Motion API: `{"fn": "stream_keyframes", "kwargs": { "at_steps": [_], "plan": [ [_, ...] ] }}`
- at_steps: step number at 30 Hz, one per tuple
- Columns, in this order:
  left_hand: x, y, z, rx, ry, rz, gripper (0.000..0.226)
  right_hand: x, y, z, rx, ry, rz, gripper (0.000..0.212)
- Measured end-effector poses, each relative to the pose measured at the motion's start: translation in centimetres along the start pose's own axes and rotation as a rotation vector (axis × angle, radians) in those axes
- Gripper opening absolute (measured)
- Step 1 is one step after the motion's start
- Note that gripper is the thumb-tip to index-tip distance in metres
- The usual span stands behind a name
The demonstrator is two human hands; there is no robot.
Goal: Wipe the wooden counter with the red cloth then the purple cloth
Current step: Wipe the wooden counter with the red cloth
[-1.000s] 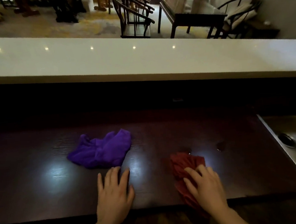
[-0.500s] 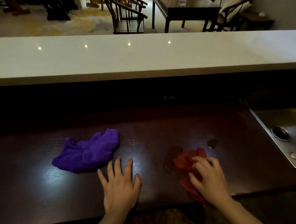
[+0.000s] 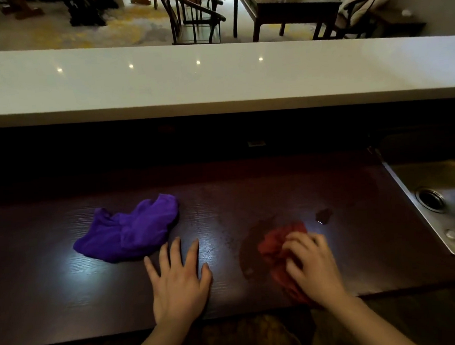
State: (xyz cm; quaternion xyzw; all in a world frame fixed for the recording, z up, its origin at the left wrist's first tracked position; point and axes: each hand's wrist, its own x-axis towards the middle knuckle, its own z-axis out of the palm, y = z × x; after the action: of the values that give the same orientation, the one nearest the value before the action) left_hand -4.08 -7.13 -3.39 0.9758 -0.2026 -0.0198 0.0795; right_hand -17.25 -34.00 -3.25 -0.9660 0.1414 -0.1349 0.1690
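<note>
A: Status check. Right hand (image 3: 312, 264) has its grip bunched on the red cloth (image 3: 276, 252), pressed to the dark wooden counter (image 3: 41, 298) near the front edge. Left hand (image 3: 178, 280) lies flat, fingers spread, grasping nothing.

B: Purple cloth (image 3: 129, 230)?

A: Loose heap on the counter, up and left of the left hand, just clear of its fingertips. Not yet used, as I read it.

B: Risks?

A: Wet-looking patch (image 3: 249, 247) sits left of the red cloth, a small dark spot (image 3: 323, 215) beyond it. A crumpled cloth may smear rather than lift these. Part of the cloth trails toward the counter edge; a backward stroke could drag it off. Sink (image 3: 439, 211) lies to the right; a wide stroke could run the cloth in.
</note>
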Motion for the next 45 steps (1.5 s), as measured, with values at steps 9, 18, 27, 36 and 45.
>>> {"fn": "stream_keyframes", "kwargs": {
  "at_steps": [9,18,27,36,45],
  "plan": [
    [-0.1,-0.1,0.1,0.002,0.025,0.01,0.061,1.0,-3.8,2.4,-0.047,-0.067,-0.033,0.034],
    [0.0,0.0,0.0,0.008,0.026,0.008,0.06,7.6,-5.4,4.1,-0.157,-0.155,0.159,0.057],
    [0.0,-0.1,0.0,0.026,-0.002,-0.002,0.06,3.1,-4.5,3.1,-0.191,-0.259,-0.262,0.06],
    [0.4,0.0,-0.2,-0.064,0.025,-0.087,0.068,17.6,-8.3,7.2,-0.174,-0.233,0.117,0.059],
    [0.4,-0.3,0.4,-0.046,0.03,-0.086,0.069,9.4,-6.8,5.7,-0.211,-0.257,-0.388,0.052]
  ]
}}
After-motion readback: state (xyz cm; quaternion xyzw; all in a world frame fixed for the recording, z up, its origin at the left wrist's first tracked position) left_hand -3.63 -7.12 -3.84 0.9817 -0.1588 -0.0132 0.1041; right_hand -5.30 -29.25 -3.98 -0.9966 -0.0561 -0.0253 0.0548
